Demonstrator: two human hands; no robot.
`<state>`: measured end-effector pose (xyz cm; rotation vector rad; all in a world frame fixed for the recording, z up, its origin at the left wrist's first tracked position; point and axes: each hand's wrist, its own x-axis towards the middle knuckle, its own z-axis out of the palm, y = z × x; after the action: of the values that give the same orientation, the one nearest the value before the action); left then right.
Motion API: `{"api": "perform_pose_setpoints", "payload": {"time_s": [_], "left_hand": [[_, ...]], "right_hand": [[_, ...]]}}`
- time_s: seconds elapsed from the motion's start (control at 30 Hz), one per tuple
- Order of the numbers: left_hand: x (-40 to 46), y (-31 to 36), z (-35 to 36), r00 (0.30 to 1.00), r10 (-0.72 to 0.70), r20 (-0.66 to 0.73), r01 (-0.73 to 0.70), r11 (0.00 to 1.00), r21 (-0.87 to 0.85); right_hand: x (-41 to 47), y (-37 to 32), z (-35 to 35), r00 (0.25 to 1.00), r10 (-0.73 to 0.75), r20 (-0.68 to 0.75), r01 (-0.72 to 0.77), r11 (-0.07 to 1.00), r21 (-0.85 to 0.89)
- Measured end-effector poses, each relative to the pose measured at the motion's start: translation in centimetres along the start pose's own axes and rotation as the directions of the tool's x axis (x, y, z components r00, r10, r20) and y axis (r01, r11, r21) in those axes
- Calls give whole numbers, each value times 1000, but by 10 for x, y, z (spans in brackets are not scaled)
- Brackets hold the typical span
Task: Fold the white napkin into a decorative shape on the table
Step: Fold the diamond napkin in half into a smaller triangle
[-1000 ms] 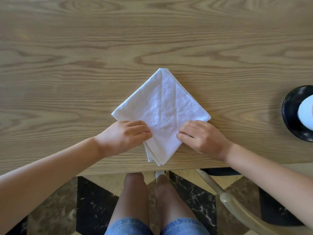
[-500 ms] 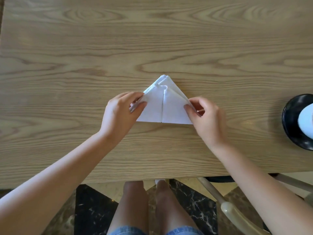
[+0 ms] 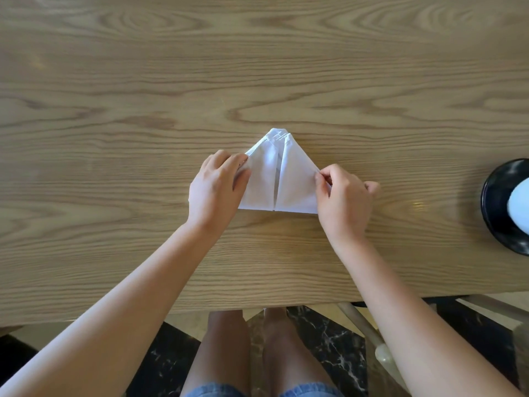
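Observation:
The white napkin (image 3: 289, 181) lies on the wooden table (image 3: 257, 67) as a triangle, its point away from me and its straight edge toward me. A narrow seam runs down its middle between two folded flaps. My left hand (image 3: 216, 190) rests on the napkin's left slanted edge, fingers closed over the cloth. My right hand (image 3: 343, 199) pinches the right slanted edge between thumb and fingertips, covering the right corner.
A black plate (image 3: 495, 202) holding something white sits at the table's right edge, partly cut off. The table's near edge runs just above my knees. A pale chair frame (image 3: 369, 333) stands at lower right over a dark marble floor.
The diamond-shaped napkin has been folded in half into a triangle pointing away. Both hands moved from its near half up to its slanted sides, and now grip those edges.

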<state>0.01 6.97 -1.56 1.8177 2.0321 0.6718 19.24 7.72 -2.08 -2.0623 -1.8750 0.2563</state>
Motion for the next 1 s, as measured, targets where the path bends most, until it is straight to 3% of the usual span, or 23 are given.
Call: {"api": "perform_pose_setpoints", "payload": {"time_s": [0.17, 0.23, 0.33, 0.43, 0.6, 0.83, 1.0], "left_hand": [[4, 3, 4, 1000, -2, -20, 2, 999, 33], [3, 3, 6, 999, 20, -47, -12, 988, 154], [-6, 2, 9, 984, 172, -35, -152, 935, 321], [-16, 2, 16, 915, 391, 98, -397, 834, 383], [0, -2, 24, 879, 400, 259, -469, 824, 319], [5, 1, 23, 879, 337, 336, -432, 861, 268], [15, -39, -2, 766, 455, 454, -625, 693, 360]], "right_hand": [[3, -6, 3, 999, 34, 0, -34, 999, -41], [4, -7, 1, 999, 23, -31, -25, 997, -73], [-2, -12, -3, 970, -194, -144, 177, 977, -122], [-14, -19, 3, 908, -415, 52, 419, 899, -130], [1, -19, 20, 885, -354, 302, 404, 906, -121], [4, -18, 26, 868, -338, 365, 412, 899, -147], [5, 14, 9, 807, -437, 397, 548, 806, -225]]}}
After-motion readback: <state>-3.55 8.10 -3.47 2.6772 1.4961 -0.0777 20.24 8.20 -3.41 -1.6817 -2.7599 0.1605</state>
